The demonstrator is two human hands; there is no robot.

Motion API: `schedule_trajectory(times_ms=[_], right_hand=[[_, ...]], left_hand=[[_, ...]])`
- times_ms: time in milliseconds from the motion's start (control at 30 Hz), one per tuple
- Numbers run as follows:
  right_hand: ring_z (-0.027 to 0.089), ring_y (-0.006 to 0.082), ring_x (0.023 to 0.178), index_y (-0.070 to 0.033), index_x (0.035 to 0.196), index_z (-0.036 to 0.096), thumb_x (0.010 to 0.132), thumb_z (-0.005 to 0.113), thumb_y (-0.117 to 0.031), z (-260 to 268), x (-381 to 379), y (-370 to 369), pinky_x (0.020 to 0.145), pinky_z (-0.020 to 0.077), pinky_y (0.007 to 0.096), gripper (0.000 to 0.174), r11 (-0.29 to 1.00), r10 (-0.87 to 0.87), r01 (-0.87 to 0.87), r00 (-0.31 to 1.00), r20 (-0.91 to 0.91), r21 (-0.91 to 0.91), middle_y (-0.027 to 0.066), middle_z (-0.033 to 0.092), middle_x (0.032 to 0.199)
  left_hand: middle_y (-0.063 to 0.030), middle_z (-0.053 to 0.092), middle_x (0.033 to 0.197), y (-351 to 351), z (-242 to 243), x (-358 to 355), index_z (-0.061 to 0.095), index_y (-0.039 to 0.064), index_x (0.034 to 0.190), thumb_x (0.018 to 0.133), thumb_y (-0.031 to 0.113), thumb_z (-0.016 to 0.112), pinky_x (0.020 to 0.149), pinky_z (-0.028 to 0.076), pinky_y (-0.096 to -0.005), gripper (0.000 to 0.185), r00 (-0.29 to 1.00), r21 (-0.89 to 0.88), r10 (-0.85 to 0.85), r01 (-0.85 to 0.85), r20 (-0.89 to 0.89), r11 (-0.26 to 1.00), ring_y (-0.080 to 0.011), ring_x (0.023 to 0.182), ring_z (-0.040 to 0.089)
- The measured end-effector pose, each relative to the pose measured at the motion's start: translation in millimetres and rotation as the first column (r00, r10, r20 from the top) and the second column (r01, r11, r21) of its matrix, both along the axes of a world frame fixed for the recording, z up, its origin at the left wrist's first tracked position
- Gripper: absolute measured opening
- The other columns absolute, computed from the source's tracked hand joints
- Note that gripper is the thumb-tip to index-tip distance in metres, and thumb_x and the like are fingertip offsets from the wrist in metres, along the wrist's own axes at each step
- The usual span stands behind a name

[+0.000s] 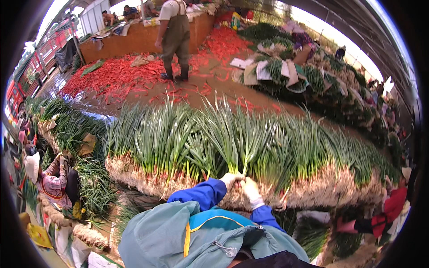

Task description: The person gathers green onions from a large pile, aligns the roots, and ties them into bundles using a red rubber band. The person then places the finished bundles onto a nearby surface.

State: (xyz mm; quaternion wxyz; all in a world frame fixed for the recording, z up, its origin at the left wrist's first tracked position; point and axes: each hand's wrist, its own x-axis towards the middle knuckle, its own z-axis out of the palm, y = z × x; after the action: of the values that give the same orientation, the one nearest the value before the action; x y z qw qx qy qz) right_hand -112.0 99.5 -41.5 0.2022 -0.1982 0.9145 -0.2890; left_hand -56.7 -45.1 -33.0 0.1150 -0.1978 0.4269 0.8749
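Observation:
A long bank of upright green onions [161, 134] stretches across the middle, green leaves towards the far side and pale roots [144, 176] towards me. At its near edge my left hand [232, 180], in a whitish glove, grips the reddish-white lower stalks of some green onions. Beside it, my right hand [250, 188], also gloved, has its fingers closed on the same stalks, just above the roots. The two hands almost touch. Where one stalk ends and another begins between the fingers is too small to tell.
Beyond the bank, a person in waders [176, 37] stands by scattered red strips [117, 75]. A worker in a white hat [53, 181] sits at the left; another in red [392, 207] is at the right. More onion piles with sacks [264, 70] lie at the upper right.

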Motion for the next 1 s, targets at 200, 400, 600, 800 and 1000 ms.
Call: schedule_trajectory(times_ms=[200,400,600,800,1000], right_hand=[[0.060,0.0218,0.069,-0.001,0.086,0.064,0.091,0.044,-0.049,26.7,-1.9,-6.4,0.066,0.0462,0.0341,0.053,0.985,0.003,0.062,0.926,0.378,-0.161,0.0107,0.064,0.074],[0.061,0.0296,0.090,0.000,0.096,0.064,0.086,0.050,-0.049,41.3,-10.0,-32.9,0.081,0.0448,0.0370,0.052,0.925,0.380,-0.369,0.898,0.223,-0.089,0.0187,0.065,0.092],[0.063,0.0304,0.080,-0.003,0.086,0.065,0.085,0.048,-0.047,46.5,4.0,-33.6,0.072,0.0479,0.0378,0.047,0.894,0.425,-0.424,0.905,0.026,0.147,0.0170,0.065,0.083],[0.051,0.0092,0.051,-0.004,0.076,0.055,0.092,0.048,-0.029,51.2,-11.5,-7.7,0.038,0.0347,0.0256,0.030,0.640,0.036,0.489,0.751,0.659,-0.593,0.0044,0.058,0.067],[0.058,0.0259,0.087,-0.001,0.118,0.051,0.089,0.054,-0.042,21.0,-0.9,-21.5,0.077,0.0489,0.0402,0.051,0.532,0.329,0.637,0.452,0.829,-0.558,0.0127,0.057,0.110]], left_hand=[[-0.0091,0.063,0.061,-15.4,-11.9,31.0,0.066,-0.001,0.074,0.078,0.012,0.066,0.044,0.044,-0.0249,0.014,0.999,-0.087,0.032,-0.030,0.025,0.996,-0.0136,0.048,0.057],[-0.0078,0.063,0.060,-6.6,21.0,68.8,0.066,0.000,0.078,0.076,0.014,0.068,0.039,0.041,-0.0237,0.015,0.988,-0.114,0.152,-0.152,-0.010,0.982,-0.0110,0.043,0.054],[-0.0047,0.057,0.056,12.4,59.1,79.7,0.062,0.004,0.081,0.076,0.012,0.067,0.040,0.041,-0.0249,0.010,0.946,-0.129,0.323,-0.326,-0.040,0.937,-0.0121,0.044,0.052],[-0.0049,0.059,0.060,3.9,92.9,81.9,0.063,0.001,0.086,0.078,0.012,0.067,0.037,0.038,-0.0212,0.014,0.976,0.017,0.170,-0.170,-0.135,0.985,-0.0091,0.041,0.050],[-0.0058,0.060,0.067,-0.3,46.0,74.9,0.059,-0.007,0.100,0.089,0.020,0.055,0.082,0.049,-0.0248,0.030,0.990,0.115,0.112,-0.102,-0.080,0.988,-0.0121,0.062,0.059]])
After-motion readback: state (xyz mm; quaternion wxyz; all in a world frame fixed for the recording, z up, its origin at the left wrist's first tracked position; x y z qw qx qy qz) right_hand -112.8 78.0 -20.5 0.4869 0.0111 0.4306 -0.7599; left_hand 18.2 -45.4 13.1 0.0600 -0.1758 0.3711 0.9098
